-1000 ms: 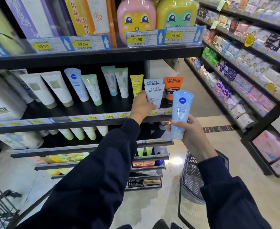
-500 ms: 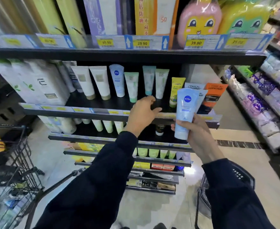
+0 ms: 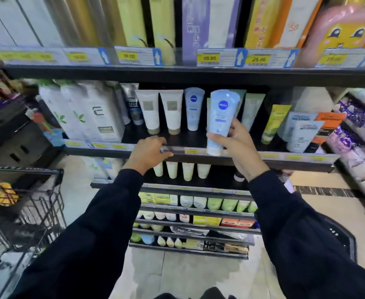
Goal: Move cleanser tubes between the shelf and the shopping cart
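My right hand grips a light blue Nivea cleanser tube, cap down, upright in front of the middle shelf. Just left of it, a matching Nivea tube stands on that shelf beside two white tubes. My left hand rests on the shelf's front edge with fingers loosely bent, holding nothing. A black wire shopping cart stands at the lower left. A dark basket shows behind my right sleeve.
Green and yellow tubes and L'Oreal tubes stand to the right on the same shelf, white boxes to the left. Tall boxes fill the shelf above. Lower shelves carry more tubes. Another aisle rack runs along the right.
The view has swung left. My right hand has carried the Nivea tube left and up toward the matching tube on the shelf. My left hand has slid left along the shelf edge.
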The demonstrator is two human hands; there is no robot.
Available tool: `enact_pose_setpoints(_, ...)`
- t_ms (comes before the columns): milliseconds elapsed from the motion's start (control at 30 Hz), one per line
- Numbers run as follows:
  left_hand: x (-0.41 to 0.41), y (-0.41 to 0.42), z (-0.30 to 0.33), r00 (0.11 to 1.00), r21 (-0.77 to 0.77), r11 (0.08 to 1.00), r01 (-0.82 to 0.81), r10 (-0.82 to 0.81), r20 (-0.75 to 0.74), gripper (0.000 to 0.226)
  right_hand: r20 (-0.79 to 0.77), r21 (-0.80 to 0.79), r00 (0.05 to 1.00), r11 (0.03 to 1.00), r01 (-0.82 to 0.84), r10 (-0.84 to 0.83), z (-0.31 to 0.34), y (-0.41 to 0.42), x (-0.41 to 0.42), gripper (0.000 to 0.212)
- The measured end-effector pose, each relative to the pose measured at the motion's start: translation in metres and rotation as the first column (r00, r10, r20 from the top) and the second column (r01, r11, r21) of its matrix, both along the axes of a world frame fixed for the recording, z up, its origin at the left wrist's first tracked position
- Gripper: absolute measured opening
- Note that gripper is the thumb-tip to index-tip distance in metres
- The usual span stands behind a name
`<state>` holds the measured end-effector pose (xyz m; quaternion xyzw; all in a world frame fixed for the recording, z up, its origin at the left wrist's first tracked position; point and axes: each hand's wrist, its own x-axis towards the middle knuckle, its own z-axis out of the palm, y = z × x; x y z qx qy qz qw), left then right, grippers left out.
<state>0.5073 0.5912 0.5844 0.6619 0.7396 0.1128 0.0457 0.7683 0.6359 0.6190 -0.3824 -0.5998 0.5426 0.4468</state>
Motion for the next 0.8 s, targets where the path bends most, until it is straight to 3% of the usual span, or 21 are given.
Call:
enact_pose_setpoints(100,-0.020,0.001,-0.005,1.000,-0.011,0.999,0.030,-0.030,-0.005,0.033,0.106,0.089,0.992,0.994,0.056,-0.066,0.003,0.010,-0.025,0.056)
enact_pose_setpoints(267,-0.032,0.002,-0.012,0.996,0.019,0.997,0.079,-0.079,0.027,0.036,0.274,0.175,0.943,0.974,0.143,-0.188,-0.004,0.026,-0.057,0.058)
enact_pose_setpoints(567,-0.038,0.001,-0.022,0.995,0.065,0.993,0.094,-0.095,0.007,0.044,0.432,0.146,0.863,0.964,0.222,-0.264,-0.024,0.042,-0.090,0.050)
enact_pose_setpoints(800,-0.037,-0.002,-0.025,0.995,0.114,0.989,0.096,-0.093,-0.031,0.043,0.533,0.178,0.786,0.949,0.259,-0.315,-0.037,0.052,-0.099,0.055)
